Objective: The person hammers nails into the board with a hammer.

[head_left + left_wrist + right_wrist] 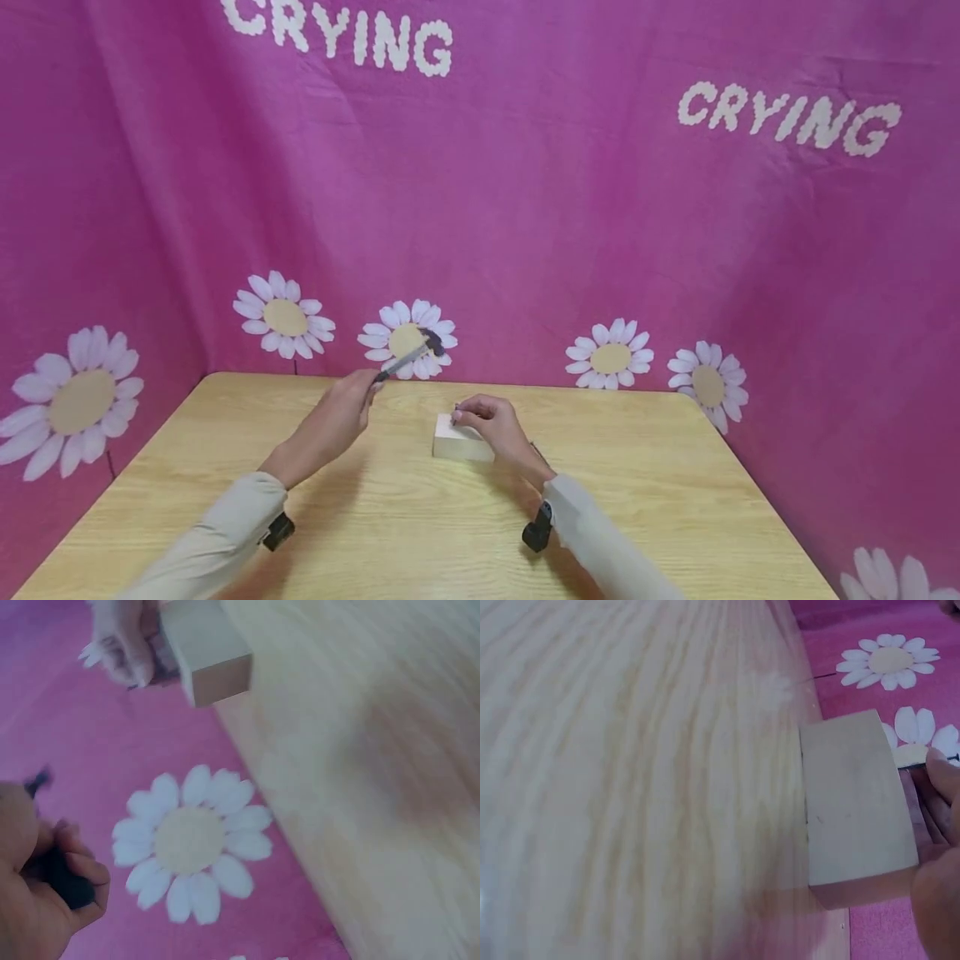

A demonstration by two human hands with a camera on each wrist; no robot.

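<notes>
My left hand (335, 423) grips a hammer by its dark handle (69, 880). The hammer's head (432, 342) is raised above the table, up and to the left of a pale wooden block (461, 448). The block lies flat on the table. On its top face, my right hand (501, 429) pinches a thin nail (454, 415) between thumb and fingertips. In the right wrist view the nail (912, 766) stands out from the block's face, its flat head beyond the thumb. The fingers partly cover the block's right side.
The light wood-grain table (420, 533) runs back to a pink cloth (525, 233) printed with daisies and lettering, which hangs behind it and on both sides. A small black device (279, 531) is at the left wrist, another black device (537, 528) at the right.
</notes>
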